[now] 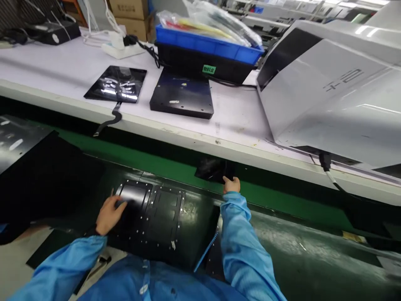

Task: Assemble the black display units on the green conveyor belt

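My right hand [232, 185] is closed on the near edge of a dark glossy panel [210, 169], which is over the green strip below the shelf edge. It resembles a small screen, but its far side is in shadow. My left hand [110, 214] is at the left side of a black plate [134, 193] with white dots along its edges. Its thumb and forefinger are apart, and I see nothing between them. Beside that plate lies a second dotted black plate [166, 213] with rectangular outlines. Both rest on the dark green work surface [196, 221].
On the raised white shelf [232, 125] are a glossy screen [117, 83] with a dangling ribbon cable [109, 121], a black box [182, 94], a blue tray [206, 44] of bagged parts and a large white casing [328, 92]. A blue coiled cord [206, 251] hangs near my right sleeve.
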A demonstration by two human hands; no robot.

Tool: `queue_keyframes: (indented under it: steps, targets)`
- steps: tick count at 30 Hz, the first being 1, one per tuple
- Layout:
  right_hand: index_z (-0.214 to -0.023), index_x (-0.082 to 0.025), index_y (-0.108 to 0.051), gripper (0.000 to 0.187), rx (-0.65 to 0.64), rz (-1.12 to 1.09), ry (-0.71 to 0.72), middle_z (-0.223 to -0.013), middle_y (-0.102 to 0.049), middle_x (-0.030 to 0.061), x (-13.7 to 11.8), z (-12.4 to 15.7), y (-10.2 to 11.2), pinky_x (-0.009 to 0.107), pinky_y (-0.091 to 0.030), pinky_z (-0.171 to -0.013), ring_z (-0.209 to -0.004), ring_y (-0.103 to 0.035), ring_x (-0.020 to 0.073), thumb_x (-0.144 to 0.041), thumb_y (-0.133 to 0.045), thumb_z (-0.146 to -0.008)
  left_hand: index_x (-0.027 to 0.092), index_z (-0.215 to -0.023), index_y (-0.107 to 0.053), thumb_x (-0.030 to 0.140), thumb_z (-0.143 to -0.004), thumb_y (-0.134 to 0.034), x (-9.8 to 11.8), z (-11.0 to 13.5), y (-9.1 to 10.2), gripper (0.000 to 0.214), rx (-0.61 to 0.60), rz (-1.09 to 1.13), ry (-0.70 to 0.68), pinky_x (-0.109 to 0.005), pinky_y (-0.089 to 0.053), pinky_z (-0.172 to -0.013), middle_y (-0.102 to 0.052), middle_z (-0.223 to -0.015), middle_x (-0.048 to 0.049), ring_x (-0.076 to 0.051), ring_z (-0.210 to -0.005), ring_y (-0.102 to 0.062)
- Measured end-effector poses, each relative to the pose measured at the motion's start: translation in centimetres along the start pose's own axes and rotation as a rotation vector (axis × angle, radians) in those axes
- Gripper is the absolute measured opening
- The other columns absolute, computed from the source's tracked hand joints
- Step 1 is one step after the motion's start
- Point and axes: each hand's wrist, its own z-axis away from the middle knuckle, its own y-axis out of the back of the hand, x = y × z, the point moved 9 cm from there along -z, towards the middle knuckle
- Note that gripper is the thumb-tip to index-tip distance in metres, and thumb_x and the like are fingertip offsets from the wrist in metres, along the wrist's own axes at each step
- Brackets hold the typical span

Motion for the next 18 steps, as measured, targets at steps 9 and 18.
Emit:
queue_keyframes:
  steps: [9,18]
  targets:
    - [-0.108,-0.023,-0.065,0.019,-0.499,-0.071,1.073,-0.118,-0.072,0.0109,-11.6,31.7,8.7,0.037,-0.058,-0.094,-0.112,-0.069,0.0222,-0.013,-0.054,-0.096,0.023,-0.136,-0.059,0.04,-0.067,-0.092,15.8,5.4,-4.4,0.078,-0.423,0.424,-0.65,-0.06,-0.027,-0.126,-0.043,-0.161,-0.0168,-0.036,-0.153,-0.036]
    - [-0.095,-0.022,-0.074,0.021,-0.924,-0.24,0.446,-0.1,-0.077,0.0059,-6.9,31.0,-2.0,0.038,-0.056,-0.089,-0.093,-0.071,0.0236,-0.034,-0.077,-0.078,0.018,-0.121,-0.074,0.046,-0.073,-0.088,5.6,13.9,-13.9,0.058,-1.123,0.913,0.017,-0.049,-0.046,-0.112,-0.077,-0.118,-0.0114,-0.031,-0.115,-0.069]
